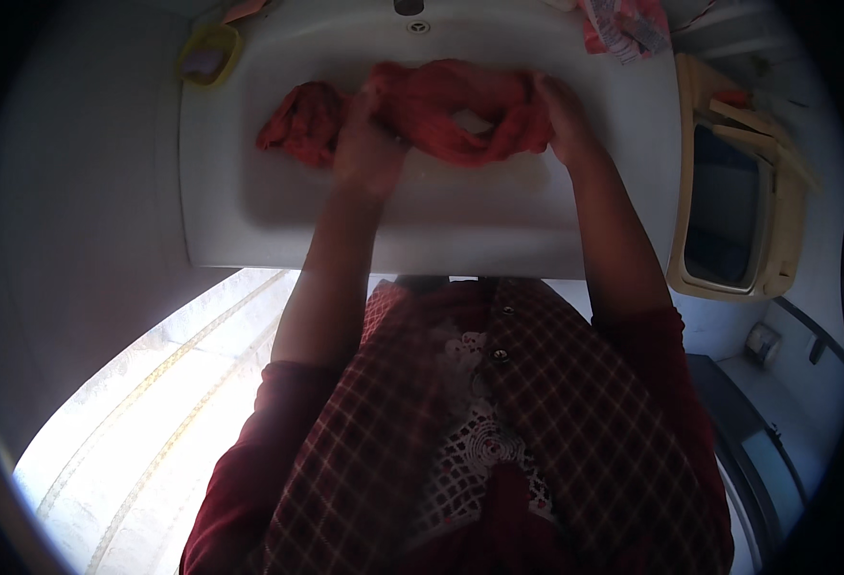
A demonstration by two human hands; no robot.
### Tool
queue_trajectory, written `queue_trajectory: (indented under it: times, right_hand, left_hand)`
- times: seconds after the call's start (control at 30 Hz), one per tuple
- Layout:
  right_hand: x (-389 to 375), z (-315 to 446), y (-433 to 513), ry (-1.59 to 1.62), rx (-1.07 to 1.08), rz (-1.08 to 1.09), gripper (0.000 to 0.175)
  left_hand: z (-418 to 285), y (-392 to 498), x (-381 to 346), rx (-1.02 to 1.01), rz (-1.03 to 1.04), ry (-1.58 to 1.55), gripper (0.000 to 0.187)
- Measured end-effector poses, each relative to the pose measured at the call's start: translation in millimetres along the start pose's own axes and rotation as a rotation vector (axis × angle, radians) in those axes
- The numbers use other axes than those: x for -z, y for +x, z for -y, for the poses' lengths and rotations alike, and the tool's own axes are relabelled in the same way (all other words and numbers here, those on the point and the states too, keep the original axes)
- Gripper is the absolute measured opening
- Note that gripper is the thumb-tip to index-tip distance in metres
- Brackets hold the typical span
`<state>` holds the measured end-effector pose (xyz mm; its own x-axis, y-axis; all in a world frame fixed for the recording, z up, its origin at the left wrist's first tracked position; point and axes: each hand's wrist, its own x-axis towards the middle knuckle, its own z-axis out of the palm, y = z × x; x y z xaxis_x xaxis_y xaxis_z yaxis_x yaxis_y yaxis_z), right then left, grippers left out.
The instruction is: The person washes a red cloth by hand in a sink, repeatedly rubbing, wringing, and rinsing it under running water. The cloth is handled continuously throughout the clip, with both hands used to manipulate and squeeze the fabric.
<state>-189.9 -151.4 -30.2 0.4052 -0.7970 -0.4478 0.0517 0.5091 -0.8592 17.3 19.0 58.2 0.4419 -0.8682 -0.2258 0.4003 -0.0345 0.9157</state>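
A wet-looking red cloth [458, 108] is stretched in a loop between my two hands over a white sink basin [293, 201]. My left hand [370, 140] grips its left end, and my right hand [562, 115] grips the right end. Just left of my left hand, a bunched part of red cloth [303, 123] lies in the basin; whether it joins the held piece cannot be told. The fingers of both hands are partly hidden by the fabric.
A yellow soap dish [210, 56] with soap sits at the sink's back left corner, below the faucet's level. A pink plastic packet [627, 29] lies at the back right. A beige-framed mirror cabinet [727, 201] stands right of the sink.
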Motion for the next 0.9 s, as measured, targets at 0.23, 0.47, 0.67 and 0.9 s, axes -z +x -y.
queue_trajectory:
  times: [0.23,0.47,0.67,0.9]
  right_hand:
    - [-87.5,-35.0,-62.8,0.071,0.106,0.235,0.057]
    - [-158.5,38.4,-168.5,-0.643,0.676,0.477,0.063]
    - [-183.1,42.5,-178.9,-0.953,0.882,0.273,0.053]
    - [-168.8,46.2,-79.1,-1.155,0.735,0.057,0.033]
  left_hand:
    - [35.0,-18.5,5.8,0.53,-0.152,-0.375,0.063]
    - [22.4,4.6,41.8,0.396,0.248,-0.71,0.057]
    - [20.3,-13.2,16.6,-0.161,0.335,-0.373,0.057]
    - [44.0,7.4,-3.9,0.099,0.695,-1.033,0.041]
